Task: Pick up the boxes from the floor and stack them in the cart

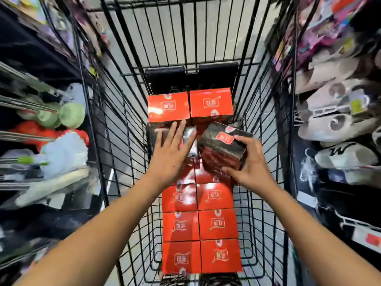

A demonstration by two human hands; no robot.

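Note:
I look down into a black wire cart (127,129) lined with red boxes (218,226) laid in two rows on its floor. Two more red boxes (169,107) sit higher at the far end. My right hand (252,165) grips a dark box with a red label (223,144), tilted, above the right row near the cart's middle. My left hand (172,150) lies flat with straight fingers on a dark box (190,141) in the left row, just before the far red boxes.
Shop shelves flank the cart closely: mops and green and red cleaning goods (61,129) on the left, pale slippers (338,124) on the right. The cart's tall wire end wall (191,34) rises ahead.

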